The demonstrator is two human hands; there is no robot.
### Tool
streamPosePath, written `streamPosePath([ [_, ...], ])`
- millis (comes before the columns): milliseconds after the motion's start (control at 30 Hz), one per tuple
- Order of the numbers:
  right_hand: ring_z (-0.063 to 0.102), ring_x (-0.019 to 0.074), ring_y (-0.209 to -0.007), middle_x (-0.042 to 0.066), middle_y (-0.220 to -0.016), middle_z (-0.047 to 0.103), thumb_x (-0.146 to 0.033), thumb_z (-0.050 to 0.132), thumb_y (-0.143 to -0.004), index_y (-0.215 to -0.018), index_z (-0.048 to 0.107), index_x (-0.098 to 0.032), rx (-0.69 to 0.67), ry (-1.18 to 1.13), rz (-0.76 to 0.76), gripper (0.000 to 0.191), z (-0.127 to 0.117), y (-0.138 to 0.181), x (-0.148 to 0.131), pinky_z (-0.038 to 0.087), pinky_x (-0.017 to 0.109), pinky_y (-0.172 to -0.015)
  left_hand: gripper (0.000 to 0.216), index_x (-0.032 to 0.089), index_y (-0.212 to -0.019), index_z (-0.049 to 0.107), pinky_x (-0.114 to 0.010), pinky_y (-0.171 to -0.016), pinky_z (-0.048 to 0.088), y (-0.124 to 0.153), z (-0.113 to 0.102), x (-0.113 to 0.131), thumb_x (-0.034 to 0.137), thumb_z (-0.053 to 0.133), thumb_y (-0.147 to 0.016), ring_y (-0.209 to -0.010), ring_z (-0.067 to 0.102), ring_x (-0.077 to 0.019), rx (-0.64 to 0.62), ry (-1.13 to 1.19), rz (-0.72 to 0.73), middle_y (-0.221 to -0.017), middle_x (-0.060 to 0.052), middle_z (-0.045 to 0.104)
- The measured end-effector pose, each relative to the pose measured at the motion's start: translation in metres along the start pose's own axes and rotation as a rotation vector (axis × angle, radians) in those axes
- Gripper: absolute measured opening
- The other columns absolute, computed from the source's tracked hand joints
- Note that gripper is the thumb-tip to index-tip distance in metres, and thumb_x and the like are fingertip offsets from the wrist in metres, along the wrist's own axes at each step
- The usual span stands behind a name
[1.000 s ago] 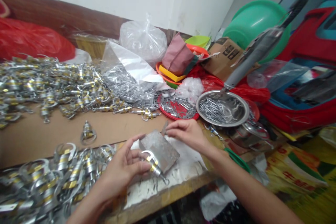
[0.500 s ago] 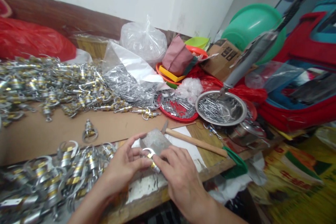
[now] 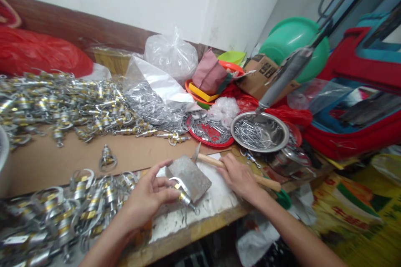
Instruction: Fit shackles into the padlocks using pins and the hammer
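Observation:
Between the thumb and fingers of my left hand (image 3: 153, 194) is a small silver-and-yellow metal fitting (image 3: 186, 197) with a curved hook and an eyelet end. It rests against the near side of a grey metal block (image 3: 191, 175), which sits on a white sheet (image 3: 219, 200). My right hand (image 3: 239, 175) is closed over the wooden handle of a hammer (image 3: 209, 159). The hammer's head lies just behind the block, its handle reaching right. A lone similar fitting (image 3: 107, 158) stands on the cardboard to the left.
Heaps of similar fittings (image 3: 90, 204) lie at left, front and back. A steel bowl of metal pins (image 3: 260, 131) and a red plate of small parts (image 3: 211, 133) stand behind. A grey rod-shaped tool (image 3: 285, 77) slants over the bowl. The table's front edge (image 3: 194, 233) runs close below the block.
My right hand has left the fitting and moved right onto the hammer handle. My left hand keeps the fitting at the block. The view has shifted slightly.

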State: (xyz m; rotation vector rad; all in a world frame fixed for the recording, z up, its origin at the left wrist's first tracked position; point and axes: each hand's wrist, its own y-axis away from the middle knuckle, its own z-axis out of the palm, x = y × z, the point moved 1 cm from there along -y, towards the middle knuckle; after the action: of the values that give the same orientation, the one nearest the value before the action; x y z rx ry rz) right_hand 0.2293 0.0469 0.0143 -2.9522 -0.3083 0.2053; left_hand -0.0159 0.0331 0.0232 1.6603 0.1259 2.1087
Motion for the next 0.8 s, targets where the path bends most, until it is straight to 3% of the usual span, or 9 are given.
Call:
streamPosePath([
  [100,0.060,0.0187,-0.082,0.005,-0.095,0.062,-0.026,0.052,-0.084,-0.105,0.054,-0.018,0.124,-0.135,-0.023,0.023,-0.026,0.012,-0.012,0.045,0.029,-0.070,0.082,0.016,-0.124,0.032,-0.032,-0.062,0.049,-0.001,-0.001,-0.002,0.014,0.073,-0.054,-0.059,0.062,-0.0163,-0.002,0.014,0.021,-0.063,0.003,0.064],
  [233,0.059,0.0140,-0.088,0.002,-0.104,0.062,-0.016,0.047,-0.087,-0.125,0.043,-0.027,0.328,-0.286,-0.248,0.040,-0.054,0.035,-0.032,0.044,0.024,-0.074,0.085,0.018,-0.127,0.031,-0.029,-0.060,0.049,-0.002,-0.004,-0.006,0.013,0.073,-0.054,-0.057,0.062,-0.0150,0.011,0.003,0.046,-0.063,0.004,0.064],
  [367,0.057,0.0139,-0.066,0.001,-0.082,0.064,-0.009,0.039,-0.086,-0.124,0.047,-0.027,0.205,-0.091,-0.360,0.043,-0.049,0.049,-0.040,0.042,0.024,-0.057,0.089,0.017,-0.128,0.030,-0.028,-0.057,0.048,-0.003,-0.004,-0.007,0.015,0.075,-0.051,-0.054,0.061,-0.0152,0.037,-0.013,0.044,-0.059,0.004,0.064],
  [533,0.056,0.0143,-0.068,0.003,-0.081,0.063,-0.009,0.037,-0.086,-0.123,0.050,-0.025,0.272,-0.051,-0.341,0.043,-0.040,0.056,-0.041,0.042,0.024,-0.060,0.095,0.015,-0.130,0.028,-0.027,-0.054,0.048,-0.004,-0.003,-0.005,0.016,0.077,-0.049,-0.051,0.060,-0.0150,0.046,-0.012,0.038,-0.056,0.004,0.064],
  [633,0.056,0.0137,-0.063,0.002,-0.075,0.062,-0.010,0.038,-0.086,-0.122,0.051,-0.027,0.220,-0.073,-0.353,0.042,-0.040,0.054,-0.040,0.042,0.024,-0.056,0.096,0.015,-0.131,0.027,-0.027,-0.054,0.048,-0.003,-0.002,-0.004,0.016,0.077,-0.049,-0.052,0.061,-0.0150,0.049,-0.016,0.034,-0.056,0.004,0.064],
  [700,0.058,0.0140,-0.068,0.003,-0.082,0.064,-0.012,0.040,-0.086,-0.122,0.051,-0.027,0.273,-0.168,-0.277,0.041,-0.040,0.047,-0.036,0.045,0.024,-0.061,0.094,0.015,-0.131,0.027,-0.028,-0.056,0.049,-0.002,-0.002,-0.003,0.017,0.076,-0.051,-0.054,0.062,-0.0158,0.055,-0.007,0.023,-0.057,0.003,0.065],
  [800,0.060,0.0168,-0.089,0.006,-0.106,0.063,-0.020,0.046,-0.086,-0.127,0.046,-0.025,0.327,-0.366,-0.069,0.041,-0.034,0.028,-0.023,0.047,0.028,-0.076,0.067,0.016,-0.115,0.050,-0.031,-0.059,0.050,0.001,-0.002,-0.002,0.021,0.075,-0.053,-0.058,0.063,-0.0183,0.066,-0.075,0.030,-0.062,0.000,0.068],
])
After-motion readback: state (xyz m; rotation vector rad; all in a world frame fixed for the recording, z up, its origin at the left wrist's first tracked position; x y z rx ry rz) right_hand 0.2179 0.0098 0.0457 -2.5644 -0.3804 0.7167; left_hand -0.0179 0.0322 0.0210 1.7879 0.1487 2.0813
